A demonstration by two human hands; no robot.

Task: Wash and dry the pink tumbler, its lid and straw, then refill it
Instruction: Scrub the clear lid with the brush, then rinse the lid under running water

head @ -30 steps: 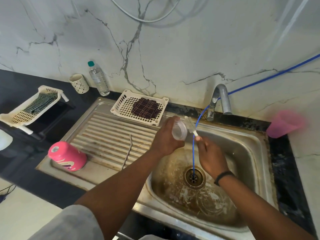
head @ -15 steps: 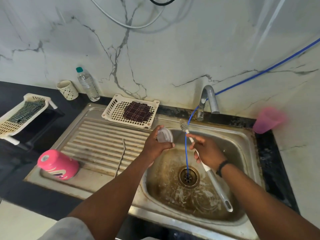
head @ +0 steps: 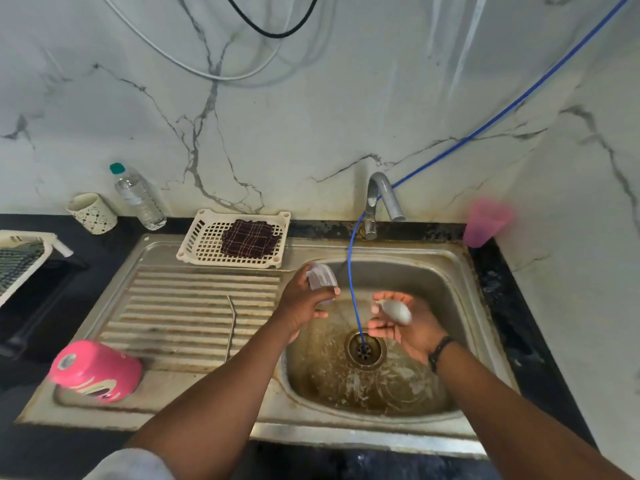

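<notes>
The dark desk (head: 48, 306) carries a stainless sink (head: 478, 268) whose basin fills the 3 o'clock half of the view, and whose ribbed drainboard (head: 194, 313) runs off toward 9 o'clock. A tap (head: 382, 197) stands at the basin's 12 o'clock rim, and a thin blue tube (head: 352, 289) is seen to drop from near it into the drain (head: 365, 349).

The pink tumbler (head: 95, 370) lies on its side at the 8 o'clock corner of the drainboard, well apart from both hands. A white basket (head: 204, 244) holding a dark checked cloth (head: 251, 238) sits at the drainboard's 12 o'clock edge. A clear water bottle (head: 138, 197) and a patterned cup (head: 92, 213) stand at 10 o'clock by the wall; a pink plastic cup (head: 485, 221), blurred, stands at 2 o'clock. The metal straw (head: 231, 327) lies along the ribs, between tumbler and basin.

The left hand (head: 304, 306) is held over the basin's 10 o'clock rim, its thumb and fingers curled round the clear lid (head: 322, 280). The right hand (head: 405, 323) is held palm up over the basin at 2 o'clock of the drain, fingers loosely spread; a small grey rounded object (head: 396, 311) rests on the palm. Its nature cannot be told with certainty.

The step in hand is judged to be the washing of the lid. No running water can be made out. The next move is judged to call for the two hands to be brought together over the basin, the lid kept firmly pinched, since a wet lid is liable to slip toward the drain. Straw and tumbler lie unattended on the drainboard; drying and refilling are judged yet to be done.
</notes>
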